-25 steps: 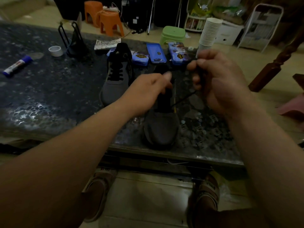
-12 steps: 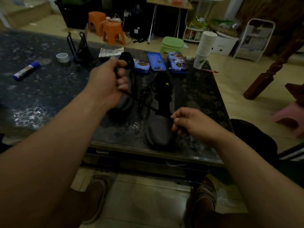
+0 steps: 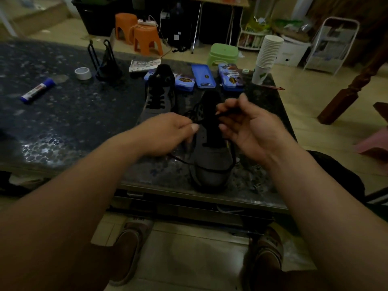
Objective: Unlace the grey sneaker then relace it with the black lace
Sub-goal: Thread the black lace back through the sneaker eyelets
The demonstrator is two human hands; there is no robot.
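With the grey sneaker (image 3: 212, 162) at the table's (image 3: 84, 122) near edge and its eyelets seemingly bare, relacing looks barely begun, your left hand (image 3: 168, 133) and right hand (image 3: 249, 127) each keeping a pinch grip on the loose black lace (image 3: 210, 170).

Single view, worn on the person's head, wide-angle, facing forward and steeply down. It sits close: left hand (image 3: 168, 133) and right hand (image 3: 252, 131) meet mid-frame over the desk (image 3: 63, 122), with the floor (image 3: 189, 259) below.
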